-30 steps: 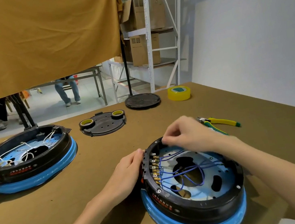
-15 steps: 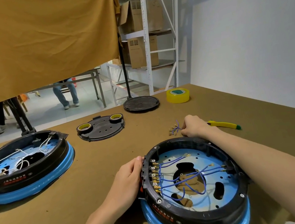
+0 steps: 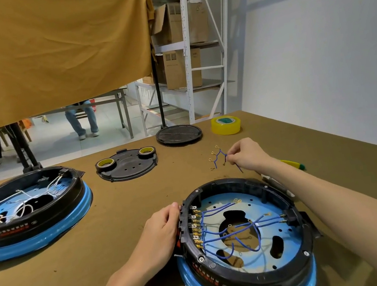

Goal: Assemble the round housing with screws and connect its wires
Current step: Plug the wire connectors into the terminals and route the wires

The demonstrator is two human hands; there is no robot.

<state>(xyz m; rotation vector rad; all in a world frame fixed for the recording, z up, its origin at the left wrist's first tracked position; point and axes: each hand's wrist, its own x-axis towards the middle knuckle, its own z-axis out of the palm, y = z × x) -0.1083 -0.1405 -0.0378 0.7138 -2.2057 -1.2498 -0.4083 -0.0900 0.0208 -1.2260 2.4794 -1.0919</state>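
A round black housing (image 3: 250,277) on a blue base sits in front of me, open at the top, with blue wires (image 3: 229,230) running from a row of brass terminals on its left wall. My left hand (image 3: 158,236) grips the housing's left rim. Beyond the housing my right hand (image 3: 247,155) pinches a small bundle of short blue wires (image 3: 217,158) with brass ring ends, held just above the table.
A second housing (image 3: 30,211) with white wires stands at the left. A black cover plate (image 3: 128,167) carrying two tape rolls, a round black lid (image 3: 179,134) and a yellow tape roll (image 3: 225,125) lie farther back. Yellow-green pliers (image 3: 293,166) lie behind my right forearm.
My right hand left the housing's far rim, reached to the table beyond it and picked up the bundle of short blue wires. The left hand stayed on the rim.
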